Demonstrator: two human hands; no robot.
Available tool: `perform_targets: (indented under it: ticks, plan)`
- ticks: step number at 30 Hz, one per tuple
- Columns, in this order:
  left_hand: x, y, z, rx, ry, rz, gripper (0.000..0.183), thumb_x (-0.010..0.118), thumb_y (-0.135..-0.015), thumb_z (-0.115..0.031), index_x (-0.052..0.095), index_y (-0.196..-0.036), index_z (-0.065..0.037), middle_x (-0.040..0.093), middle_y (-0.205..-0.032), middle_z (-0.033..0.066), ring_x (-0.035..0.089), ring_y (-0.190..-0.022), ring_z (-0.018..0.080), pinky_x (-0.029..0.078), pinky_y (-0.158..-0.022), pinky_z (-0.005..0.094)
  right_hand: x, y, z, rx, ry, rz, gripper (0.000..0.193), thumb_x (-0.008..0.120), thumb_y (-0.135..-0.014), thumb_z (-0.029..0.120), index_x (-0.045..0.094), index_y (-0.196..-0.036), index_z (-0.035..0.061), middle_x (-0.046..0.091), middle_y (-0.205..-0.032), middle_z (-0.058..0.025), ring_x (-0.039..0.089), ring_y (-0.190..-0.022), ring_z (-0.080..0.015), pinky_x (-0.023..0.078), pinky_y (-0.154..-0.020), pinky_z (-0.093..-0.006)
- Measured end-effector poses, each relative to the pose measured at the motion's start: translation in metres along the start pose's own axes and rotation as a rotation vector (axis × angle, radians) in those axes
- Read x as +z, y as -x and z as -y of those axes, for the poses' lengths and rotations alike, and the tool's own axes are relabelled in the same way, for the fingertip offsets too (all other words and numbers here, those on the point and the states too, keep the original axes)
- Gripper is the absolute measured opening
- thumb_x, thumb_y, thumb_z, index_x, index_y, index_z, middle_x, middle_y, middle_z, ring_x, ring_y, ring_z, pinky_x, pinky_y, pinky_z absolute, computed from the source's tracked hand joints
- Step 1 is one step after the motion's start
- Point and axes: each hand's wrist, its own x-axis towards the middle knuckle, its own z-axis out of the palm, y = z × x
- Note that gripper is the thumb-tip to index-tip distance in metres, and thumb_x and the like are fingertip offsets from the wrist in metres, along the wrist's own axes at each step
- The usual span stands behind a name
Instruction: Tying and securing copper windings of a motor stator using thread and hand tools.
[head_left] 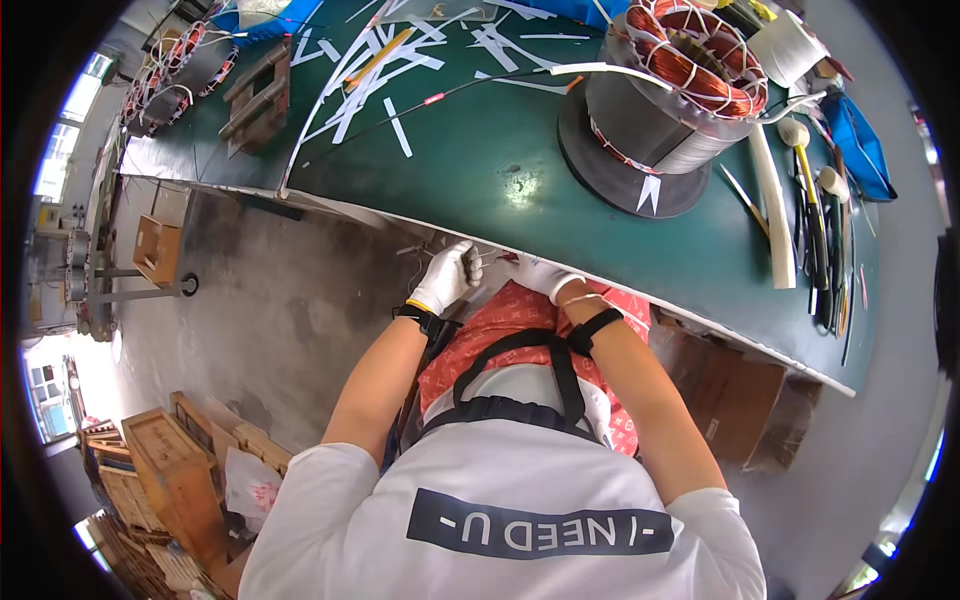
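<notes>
Both my hands wear white gloves and are low at the table's near edge, over my lap. My left hand is closed, its fingers curled together around something thin that I cannot make out. Just to its right, my right hand is bent inward against the table edge, its fingertips partly hidden. A small dark red bit shows by those fingertips, too small to name. Red patterned cloth covers my lap below the hands. Above on the green table stands a motor stator with copper windings, on a round black base.
White paper strips lie scattered at the back left, near a metal block. Mallets, a pale stick and other tools lie at the right, by a blue bin. Wooden crates stand on the floor at lower left.
</notes>
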Motion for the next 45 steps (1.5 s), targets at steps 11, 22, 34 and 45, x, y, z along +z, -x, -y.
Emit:
perform_targets:
  ticks: [11, 22, 34, 45]
  plan:
    - [0.009, -0.001, 0.007, -0.044, 0.237, 0.091, 0.026, 0.049, -0.096, -0.031, 0.050, -0.077, -0.015, 0.045, -0.064, -0.0003, 0.040, -0.058, 0.0153, 0.034, -0.056, 0.0284, 0.013, 0.003, -0.012, -0.030, 0.070, -0.060, 0.021, 0.069, -0.075, 0.027, 0.067, -0.082, 0.0074, 0.062, -0.065, -0.0114, 0.058, -0.053, -0.0308, 0.047, -0.054, -0.0442]
    - [0.005, -0.002, 0.008, -0.078, 0.335, 0.112, 0.025, 0.051, -0.094, -0.028, 0.049, -0.073, -0.014, 0.043, -0.062, -0.0004, 0.037, -0.054, 0.0145, 0.033, -0.053, 0.0274, 0.008, 0.003, -0.005, -0.019, 0.043, -0.069, 0.022, 0.069, -0.077, 0.029, 0.067, -0.084, 0.0078, 0.062, -0.065, -0.0133, 0.058, -0.055, -0.0322, 0.047, -0.056, -0.0462]
    - [0.003, -0.003, 0.009, -0.080, 0.320, 0.118, 0.024, 0.051, -0.094, -0.029, 0.048, -0.074, -0.015, 0.041, -0.062, -0.0009, 0.036, -0.054, 0.0150, 0.033, -0.053, 0.0285, 0.006, 0.001, -0.003, -0.043, 0.050, -0.096, 0.014, 0.066, -0.074, 0.020, 0.066, -0.079, 0.0071, 0.060, -0.061, -0.0132, 0.056, -0.049, -0.0316, 0.045, -0.051, -0.0446]
    - [0.004, -0.004, 0.009, -0.087, 0.323, 0.143, 0.024, 0.052, -0.093, -0.030, 0.048, -0.074, -0.015, 0.039, -0.062, -0.0015, 0.035, -0.055, 0.0147, 0.032, -0.054, 0.0283, 0.001, 0.001, 0.000, 0.049, 0.046, 0.061, 0.032, 0.070, -0.077, 0.033, 0.068, -0.091, 0.0052, 0.066, -0.076, -0.0168, 0.062, -0.066, -0.0348, 0.049, -0.066, -0.0453]
